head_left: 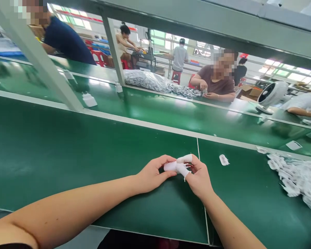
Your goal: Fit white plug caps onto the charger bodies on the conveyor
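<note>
White piece: a small, pale, rounded-ended form, smooth and matte, plastic-looking; it is held between the 2 hands just above the green worktop, left of the thin white seam. Fine detail is too small to read.
Left hand: bare, fingers curved over the far side and thumb along the near side; the grip is narrow, closed around the rounded end of the white piece.
Right hand: index finger and thumb meet at the other end of the white piece in a narrow pinch.
Finger covers: 2, white, thin and wrinkled, on the right index finger and thumb, with ragged edges.
Green worktop: flat, smooth sheet, faintly glossy, crossed by 1 thin white seam.
Loose part: 1 white, rounded oblong with a raised rim, flat on the worktop, right of the right hand and apart from it.
Heap: many similar white parts, overlapping at the right edge, partly under crinkled clear film.
Far belt: green, shiny, with pale reflections, beyond a pale straight rail.
Far bag: clear, creased plastic, bulging with whitish parts.
Co-worker: brown top, both hands at a small pale item.
Fan: white, round-headed, dark-grilled.
</note>
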`<move>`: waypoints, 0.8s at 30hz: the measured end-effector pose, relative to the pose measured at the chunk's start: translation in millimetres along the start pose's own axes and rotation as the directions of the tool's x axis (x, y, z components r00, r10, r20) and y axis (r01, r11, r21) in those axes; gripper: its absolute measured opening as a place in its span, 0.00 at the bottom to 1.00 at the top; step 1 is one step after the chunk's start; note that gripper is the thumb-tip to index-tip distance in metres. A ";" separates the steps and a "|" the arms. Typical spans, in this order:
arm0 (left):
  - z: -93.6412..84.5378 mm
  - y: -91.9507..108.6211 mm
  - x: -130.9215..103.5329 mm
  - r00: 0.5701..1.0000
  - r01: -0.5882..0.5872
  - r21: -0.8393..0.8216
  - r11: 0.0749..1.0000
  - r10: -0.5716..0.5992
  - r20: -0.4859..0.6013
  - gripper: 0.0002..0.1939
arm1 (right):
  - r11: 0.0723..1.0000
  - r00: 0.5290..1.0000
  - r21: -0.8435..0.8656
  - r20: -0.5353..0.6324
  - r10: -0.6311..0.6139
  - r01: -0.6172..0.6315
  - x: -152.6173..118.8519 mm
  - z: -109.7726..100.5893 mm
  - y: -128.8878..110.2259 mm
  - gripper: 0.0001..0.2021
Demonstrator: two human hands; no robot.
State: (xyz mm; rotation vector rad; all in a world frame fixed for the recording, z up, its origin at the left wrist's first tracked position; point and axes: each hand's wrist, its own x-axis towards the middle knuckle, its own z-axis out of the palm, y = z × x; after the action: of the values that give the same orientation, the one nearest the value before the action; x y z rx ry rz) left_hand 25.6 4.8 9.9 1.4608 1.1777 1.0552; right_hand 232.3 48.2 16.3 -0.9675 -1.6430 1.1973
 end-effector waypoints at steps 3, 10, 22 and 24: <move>3.1 -3.4 -0.3 1.000 0.001 -0.118 0.993 0.001 0.013 0.25 | 0.995 0.997 -0.063 -0.007 -0.076 0.076 -2.2 0.6 3.1 0.09; -4.1 -2.8 0.8 0.993 0.087 -0.364 0.927 -0.052 0.105 0.30 | 0.993 0.997 -0.086 0.004 -0.076 0.076 -7.1 3.0 2.0 0.14; 10.1 -9.9 -1.4 0.975 0.218 -0.458 0.862 -0.217 0.055 0.19 | 0.708 0.796 -0.410 0.081 -0.600 0.575 -18.2 21.7 2.2 0.12; 9.2 -10.3 1.2 0.968 0.246 -0.463 0.851 -0.243 0.068 0.21 | 0.674 0.773 -0.426 0.103 -0.626 0.603 -17.5 21.3 1.5 0.10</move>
State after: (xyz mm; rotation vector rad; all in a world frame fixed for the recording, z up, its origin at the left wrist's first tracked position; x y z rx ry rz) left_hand 33.0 5.5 -1.8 0.9071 0.9820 1.0620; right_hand 218.2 26.0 7.8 -0.5890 -2.0174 0.3339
